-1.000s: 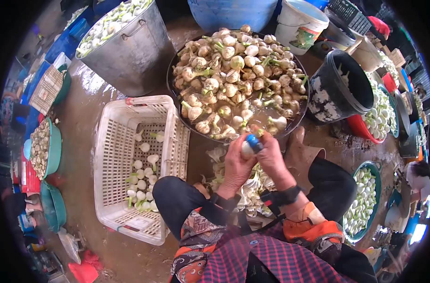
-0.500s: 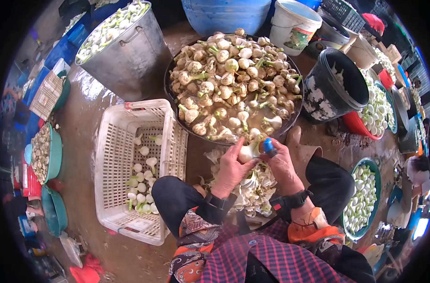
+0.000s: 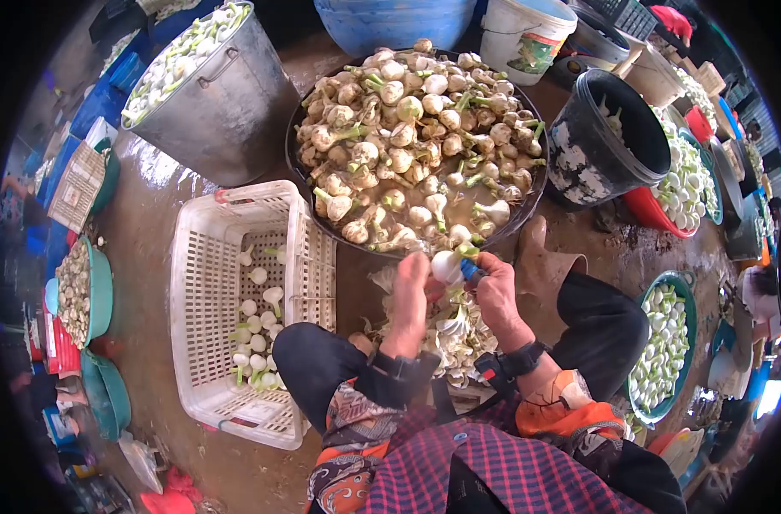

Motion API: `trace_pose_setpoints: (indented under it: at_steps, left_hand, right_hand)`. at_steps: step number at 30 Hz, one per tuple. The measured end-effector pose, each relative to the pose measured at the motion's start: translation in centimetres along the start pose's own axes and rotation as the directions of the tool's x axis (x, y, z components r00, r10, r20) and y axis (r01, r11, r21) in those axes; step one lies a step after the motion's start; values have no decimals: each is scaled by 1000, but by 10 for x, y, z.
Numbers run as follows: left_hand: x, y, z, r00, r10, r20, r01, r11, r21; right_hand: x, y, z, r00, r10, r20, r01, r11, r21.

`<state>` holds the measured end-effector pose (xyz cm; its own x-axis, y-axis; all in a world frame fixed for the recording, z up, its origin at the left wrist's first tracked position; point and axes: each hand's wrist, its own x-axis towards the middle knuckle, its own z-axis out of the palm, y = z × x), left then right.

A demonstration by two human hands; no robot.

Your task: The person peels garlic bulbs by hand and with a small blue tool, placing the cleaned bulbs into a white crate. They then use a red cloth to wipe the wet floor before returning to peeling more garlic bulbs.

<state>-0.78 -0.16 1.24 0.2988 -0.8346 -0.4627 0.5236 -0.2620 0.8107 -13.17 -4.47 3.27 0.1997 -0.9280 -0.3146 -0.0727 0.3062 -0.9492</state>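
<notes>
A peeled white garlic bulb with a green stem is between my two hands, just in front of the big round tub of muddy bulbs. My left hand is beside the bulb's left side, its fingers blurred, so their hold is unclear. In my right hand, closed at the stem, is a small blue object; its working end is hidden. Pale peelings lie in a heap below my hands. Several clean bulbs rest in the white plastic crate at the left.
A tall metal pot of trimmed bulbs stands at the upper left. At the right are a black bucket and a teal basin of white bulbs. A white bucket and a blue tub are behind the round tub.
My left hand has turned more edge-on and its fingers have shifted off the front of the bulb. The bulb and my right hand have moved slightly left in view.
</notes>
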Motion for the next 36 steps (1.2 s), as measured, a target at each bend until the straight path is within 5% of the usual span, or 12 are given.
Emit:
trace_pose_setpoints:
  at_steps: [3, 7, 11, 13, 14, 15, 17, 20, 23, 31, 34, 36]
  left_hand:
    - [-4, -20, 1, 870, 474, 134, -475, 735, 483]
    - [12, 2, -9, 984, -178, 1, 163, 899, -407]
    - [14, 7, -28, 916, 48, 399, 180, 838, -515]
    - [13, 8, -22, 915, 47, 401, 173, 852, -494]
    - [4, 16, -8, 954, 3, 301, 138, 883, -448]
    - [-1, 19, 1, 980, -35, 194, 110, 912, -395]
    - [3, 8, 1, 995, -26, 95, 55, 948, -313]
    - [8, -5, -6, 1000, -13, -20, 9, 985, -173]
    - [6, -7, -1, 976, 209, -60, -204, 976, 79]
    - [13, -12, -11, 985, 159, 68, -154, 986, -65]
    - [12, 1, -20, 953, 38, 302, 121, 865, -488]
    - [5, 16, -14, 915, 95, 393, 238, 658, -715]
  right_hand:
    - [-12, 10, 10, 981, -58, 186, 20, 979, 203]
    - [-14, 24, 20, 800, 374, 470, -600, 504, 621]
    - [24, 27, -51, 971, 191, 147, -227, 529, 818]
    - [27, 21, -78, 961, 258, 104, -277, 921, 274]
    - [26, 30, -77, 980, 152, 127, -39, 777, -628]
    - [13, 24, -64, 987, -4, 158, 152, 300, -942]
    - [-2, -13, -43, 982, 131, 137, 83, 353, -932]
    - [-7, -4, -13, 848, -414, 331, 527, 730, -435]
    - [-21, -15, 17, 796, -453, 400, 581, 388, -716]
    - [-22, -7, 27, 819, -480, 315, 505, 342, -792]
    - [-7, -1, 8, 983, -106, 152, 134, 973, -188]
    - [-5, -5, -12, 955, 43, 292, -199, 827, 527]
